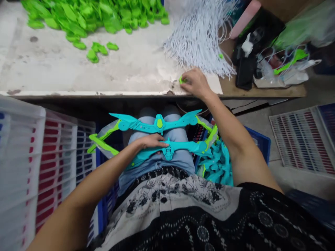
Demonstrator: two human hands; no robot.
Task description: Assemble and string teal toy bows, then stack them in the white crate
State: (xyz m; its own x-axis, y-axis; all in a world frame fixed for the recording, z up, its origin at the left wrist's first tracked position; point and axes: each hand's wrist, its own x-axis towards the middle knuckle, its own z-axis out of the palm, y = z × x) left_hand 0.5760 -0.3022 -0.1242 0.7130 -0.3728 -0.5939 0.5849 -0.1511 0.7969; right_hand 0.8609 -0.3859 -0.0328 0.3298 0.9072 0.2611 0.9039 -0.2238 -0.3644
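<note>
The left hand (150,141) lies flat on a toy bow (170,150) across the lap, steadying it. The right hand (195,82) pinches a green piece (181,80) at the table's (78,69) near edge.

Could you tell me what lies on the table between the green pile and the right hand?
In the head view, only bare, stained table lies between the green pile and the right hand.
</note>
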